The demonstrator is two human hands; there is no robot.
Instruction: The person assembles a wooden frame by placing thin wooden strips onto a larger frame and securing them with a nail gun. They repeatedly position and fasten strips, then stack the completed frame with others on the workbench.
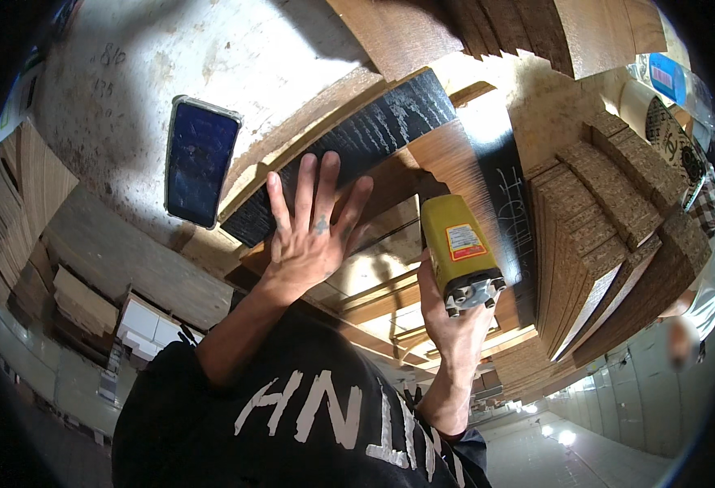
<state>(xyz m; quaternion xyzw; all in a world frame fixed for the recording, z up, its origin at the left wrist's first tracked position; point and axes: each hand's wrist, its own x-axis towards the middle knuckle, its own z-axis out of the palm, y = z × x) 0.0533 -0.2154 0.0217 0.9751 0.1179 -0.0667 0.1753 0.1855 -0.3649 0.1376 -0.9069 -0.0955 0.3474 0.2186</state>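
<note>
Nearest, the right hand (455, 329) is closed around the handle side of a yellow power tool (459, 232), though the body hides most of the fingers; the tool stands over a wooden frame (390, 122), toward its right edge. I'd judge it dense and rigid, best held by the grip beneath the body. Its boxy yellow shell bears a red-and-white label, with a grey bolted end cap. The left hand (313, 232) lies with fingers spread, clasping nothing, on the dark rail near the frame's left corner. Beyond that corner lies a phone (203, 163); past the right edge rise stacked boards (581, 252)
</note>
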